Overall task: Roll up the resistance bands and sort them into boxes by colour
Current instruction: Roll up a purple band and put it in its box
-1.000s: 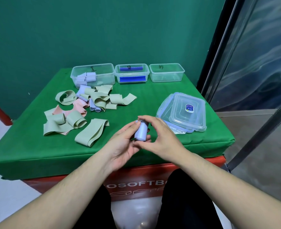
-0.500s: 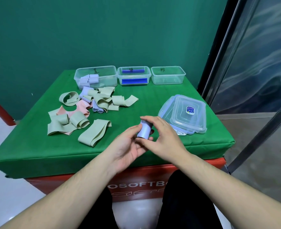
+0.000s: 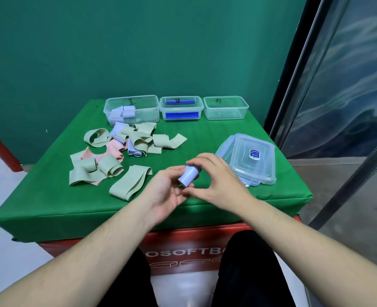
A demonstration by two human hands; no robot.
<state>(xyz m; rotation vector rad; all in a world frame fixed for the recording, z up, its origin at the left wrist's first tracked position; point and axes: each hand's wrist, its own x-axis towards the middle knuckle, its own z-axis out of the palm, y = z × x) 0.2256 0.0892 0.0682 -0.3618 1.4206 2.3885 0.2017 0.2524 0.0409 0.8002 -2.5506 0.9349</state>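
A rolled lilac band (image 3: 188,175) is held above the near middle of the green table. My right hand (image 3: 216,180) curls its fingers and thumb round the roll from the right. My left hand (image 3: 164,191) lies palm up under it, fingertips touching the roll's left side. A loose heap of sage-green bands (image 3: 129,181), pink bands (image 3: 114,148) and lilac bands (image 3: 119,127) lies at the left. Three clear boxes stand at the far edge: the left box (image 3: 152,102) holds lilac rolls (image 3: 125,111), the middle box (image 3: 182,109) shows blue strips, the right box (image 3: 226,107) looks bare.
A stack of clear lids (image 3: 253,158) lies at the table's right, just beyond my right hand. The green table (image 3: 50,200) ends at a padded front edge with a red base below. A dark frame and glass panel stand to the right.
The lilac roll has tilted, its top leaning right, and both hands have lifted slightly away from the front edge. The camera view has shifted a little.
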